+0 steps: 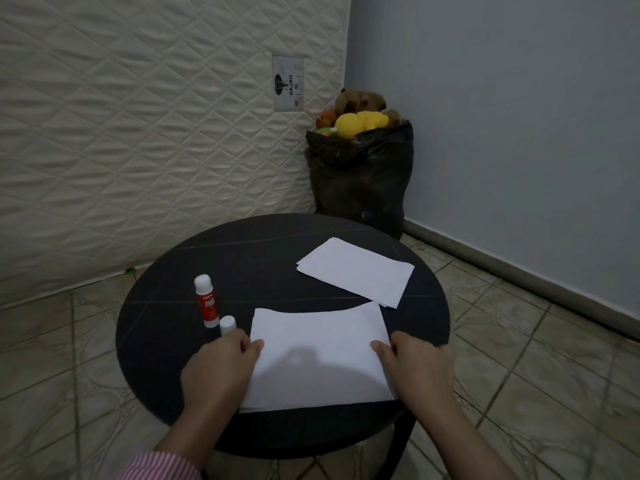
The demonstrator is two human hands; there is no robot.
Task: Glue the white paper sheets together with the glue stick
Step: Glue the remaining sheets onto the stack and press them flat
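A white paper sheet point(318, 355) lies at the near side of the round black table point(263, 258). My left hand point(218, 372) grips its left edge and my right hand point(415, 368) grips its right edge, thumbs on top. A second stack of white paper sheets point(356, 271) rests farther back on the right. A red glue stick point(206, 301) with a white top stands upright at the left. Its white cap point(227, 325) stands beside it, just above my left hand.
A quilted mattress point(138, 133) leans against the wall behind the table. A black bag point(360, 181) full of plush toys stands in the corner beyond the table's far edge. Tiled floor surrounds the table.
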